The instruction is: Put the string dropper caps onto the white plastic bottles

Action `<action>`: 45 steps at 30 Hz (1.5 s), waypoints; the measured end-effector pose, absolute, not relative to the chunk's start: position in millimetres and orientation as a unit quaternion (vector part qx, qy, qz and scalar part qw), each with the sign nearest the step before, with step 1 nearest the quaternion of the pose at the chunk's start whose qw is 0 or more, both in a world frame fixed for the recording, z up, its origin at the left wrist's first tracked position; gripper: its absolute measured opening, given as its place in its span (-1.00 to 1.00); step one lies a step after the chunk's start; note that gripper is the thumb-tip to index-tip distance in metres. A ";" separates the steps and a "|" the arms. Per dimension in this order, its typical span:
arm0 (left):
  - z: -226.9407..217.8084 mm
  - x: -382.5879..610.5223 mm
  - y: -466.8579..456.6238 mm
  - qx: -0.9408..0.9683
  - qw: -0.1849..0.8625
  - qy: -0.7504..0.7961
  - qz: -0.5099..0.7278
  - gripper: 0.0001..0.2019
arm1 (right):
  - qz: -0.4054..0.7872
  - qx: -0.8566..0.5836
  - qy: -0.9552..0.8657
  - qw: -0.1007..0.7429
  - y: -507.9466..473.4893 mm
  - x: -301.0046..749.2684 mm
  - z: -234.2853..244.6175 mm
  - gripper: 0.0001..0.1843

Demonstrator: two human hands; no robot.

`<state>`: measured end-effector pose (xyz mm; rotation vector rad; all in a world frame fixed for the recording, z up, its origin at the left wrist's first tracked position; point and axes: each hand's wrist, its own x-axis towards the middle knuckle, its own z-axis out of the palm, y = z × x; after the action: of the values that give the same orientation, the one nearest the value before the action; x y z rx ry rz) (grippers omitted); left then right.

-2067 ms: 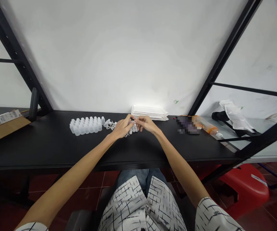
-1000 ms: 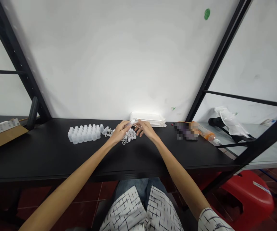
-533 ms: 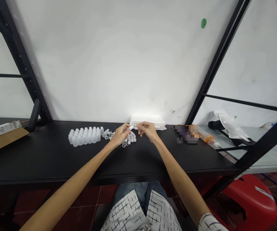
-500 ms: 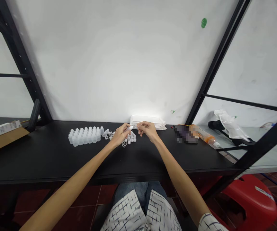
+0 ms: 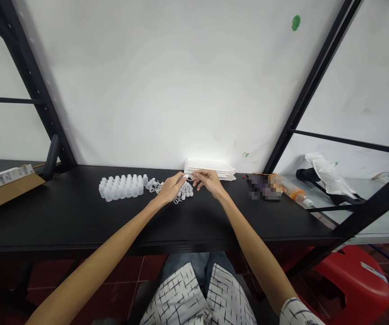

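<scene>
My left hand (image 5: 172, 188) pinches a small white plastic piece (image 5: 186, 176) between thumb and fingers; the fingers partly cover it. Close beside it, my right hand (image 5: 210, 183) has its thumb and index finger together on a thin white cord (image 5: 192, 178) that runs toward the piece. Under and between the hands lies a pile of small white caps (image 5: 187, 190), with loose white cord loops (image 5: 177, 200) among them. Left of the pile, small translucent plastic bottles (image 5: 122, 188) stand upright in packed rows.
A stack of white sheets or envelopes (image 5: 211, 168) rests against the wall. On the black table (image 5: 113, 230), a blurred dark item (image 5: 265, 187) and an orange-labelled bottle (image 5: 292, 193) lie right; an open cardboard box (image 5: 11, 189) sits left. Black metal posts (image 5: 301, 99) rise at both sides.
My hands have come slightly closer together, and the cord now shows between them. The whole view has shifted a little.
</scene>
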<state>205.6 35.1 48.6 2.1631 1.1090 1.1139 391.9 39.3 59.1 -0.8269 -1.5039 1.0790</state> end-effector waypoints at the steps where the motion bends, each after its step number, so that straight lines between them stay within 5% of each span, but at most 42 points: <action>1: 48.2 205.9 35.0 0.791 0.227 0.401 0.401 -0.68 | 0.449 -0.349 -0.633 0.524 39.7 391.5 58.4 -0.55; 23: 47.7 206.5 36.4 0.810 0.197 0.412 0.367 -0.65 | 0.417 -0.358 -0.663 0.508 40.2 391.4 57.0 -0.58; 45: 44.3 206.4 43.7 0.842 0.039 0.444 0.302 -0.61 | 0.320 -0.366 -0.722 0.492 48.8 386.4 42.6 -0.65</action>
<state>206.4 43.7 44.3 2.5830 1.3614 0.9274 386.4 48.8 42.6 -0.8889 -1.7520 0.7759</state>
